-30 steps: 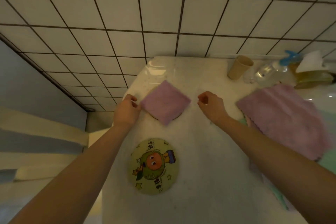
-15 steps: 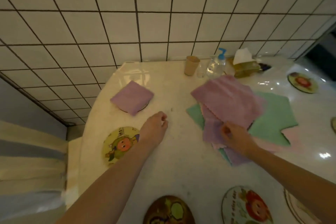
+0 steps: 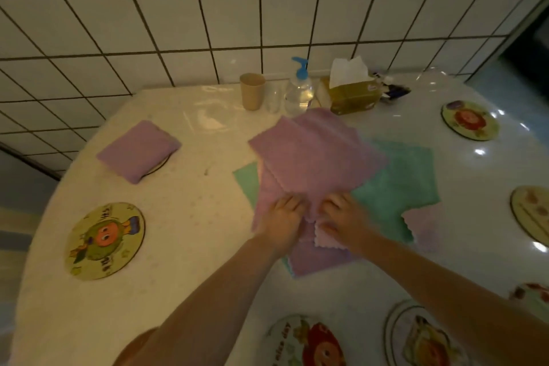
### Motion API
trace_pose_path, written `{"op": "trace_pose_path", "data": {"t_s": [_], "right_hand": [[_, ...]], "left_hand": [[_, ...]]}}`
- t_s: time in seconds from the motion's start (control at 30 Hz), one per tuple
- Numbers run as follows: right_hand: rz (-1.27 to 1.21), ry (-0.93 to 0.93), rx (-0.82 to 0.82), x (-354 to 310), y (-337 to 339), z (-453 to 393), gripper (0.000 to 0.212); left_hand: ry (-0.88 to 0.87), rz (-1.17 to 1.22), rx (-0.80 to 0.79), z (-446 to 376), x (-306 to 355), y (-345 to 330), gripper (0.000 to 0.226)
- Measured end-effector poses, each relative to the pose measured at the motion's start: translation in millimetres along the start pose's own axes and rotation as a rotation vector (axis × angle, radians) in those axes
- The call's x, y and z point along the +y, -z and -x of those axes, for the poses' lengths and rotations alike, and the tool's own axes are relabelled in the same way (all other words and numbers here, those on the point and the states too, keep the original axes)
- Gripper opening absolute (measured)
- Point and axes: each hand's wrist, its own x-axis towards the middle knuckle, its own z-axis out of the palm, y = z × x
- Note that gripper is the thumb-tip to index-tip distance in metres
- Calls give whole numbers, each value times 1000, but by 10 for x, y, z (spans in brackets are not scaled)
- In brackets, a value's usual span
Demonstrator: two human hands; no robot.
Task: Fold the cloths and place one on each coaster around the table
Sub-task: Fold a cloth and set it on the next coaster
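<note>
Purple top cloth (image 3: pixel 312 154) of the pile lies under 2 blurred hands, left hand (image 3: pixel 282 221) and right hand (image 3: pixel 341 218), fingers bent onto its near edge, grasp unclear.

Both hands, left hand (image 3: pixel 282 221) and right hand (image 3: pixel 341 217), on the purple cloth (image 3: pixel 312 154).

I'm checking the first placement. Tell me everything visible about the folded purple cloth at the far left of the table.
The folded purple cloth is a soft, fleecy-looking square, folded into a thick flat pad. It lies flat, turned diamond-wise, on a round coaster, of which only a sliver of rim shows at its right edge. It sits on the white table near the tiled wall. Neither hand touches it.
</note>
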Motion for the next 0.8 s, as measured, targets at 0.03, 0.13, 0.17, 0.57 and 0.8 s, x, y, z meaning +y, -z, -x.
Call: {"op": "trace_pose_path", "data": {"t_s": [0.03,0.13,0.17,0.57,0.8], "right_hand": [[24,52,-6,-26,-42,-17,24],[45,122,9,-29,-186,-43,17],[47,110,22,-8,-222,-57,15],[-673,-74,110,-45,271,-273,12],[-953,-19,369,-257,1309,-410,2]], "left_hand": [[10,8,-19,-19,21,-26,51],[13,-22,-8,-39,12,-81,49],[14,-37,-4,-42,-1,-63,49],[32,57,154,-369,-185,224,45],[92,246,433,-548,-381,768,25]]}}
